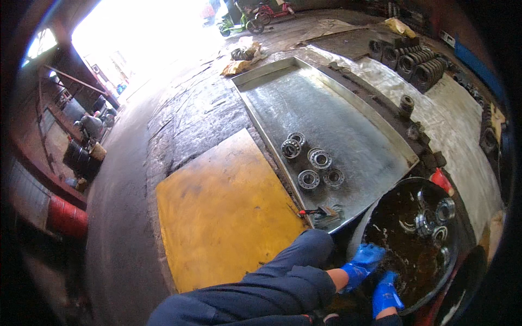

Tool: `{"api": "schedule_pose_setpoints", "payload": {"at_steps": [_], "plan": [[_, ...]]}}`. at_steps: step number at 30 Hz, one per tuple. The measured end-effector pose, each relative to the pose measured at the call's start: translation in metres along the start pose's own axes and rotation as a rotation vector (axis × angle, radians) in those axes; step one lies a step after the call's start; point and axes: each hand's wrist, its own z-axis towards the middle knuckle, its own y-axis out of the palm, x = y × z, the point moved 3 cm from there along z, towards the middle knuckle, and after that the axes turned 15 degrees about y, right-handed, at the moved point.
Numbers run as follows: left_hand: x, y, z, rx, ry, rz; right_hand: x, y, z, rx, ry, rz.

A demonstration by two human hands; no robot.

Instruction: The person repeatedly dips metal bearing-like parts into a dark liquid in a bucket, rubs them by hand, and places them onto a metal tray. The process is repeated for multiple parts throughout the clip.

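Note:
Both my hands wear blue rubber gloves and are at the near left side of a round basin (365,233) of dark, oily liquid. My left hand (364,264) is above the basin's edge, its fingers curled. Just below and to the right is my right hand (386,294), fingers bent toward the left one. Between them is a dark, blurred shape whose kind I cannot make out. Farther right in the basin, several metal bearings (426,223) sit partly in the liquid, including a shiny ring bearing (445,209).
Beyond the basin lies a long, shallow metal tray (348,125) with several bearings (309,179) and a red-handled brush (318,212). A yellow board (223,212) is left of it. Stacked dark rings (421,68) stand far right. A red cloth (441,181) touches the basin's far rim.

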Motion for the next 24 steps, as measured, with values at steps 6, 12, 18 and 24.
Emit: {"api": "schedule_pose_setpoints", "payload": {"at_steps": [6,12,18,24], "plan": [[0.015,-0.024,0.008,0.143,0.072,0.071,0.022,-0.007,0.001,0.013,0.058,0.01],[0.005,-0.021,0.009,0.252,0.073,0.049,0.011,-0.006,0.0,0.017,0.044,0.012],[0.019,-0.034,0.008,0.24,0.091,0.121,0.012,-0.01,-0.002,0.017,0.059,0.012],[0.014,-0.025,0.001,-0.05,0.001,0.094,0.017,-0.008,-0.01,0.011,0.074,-0.001]]}}
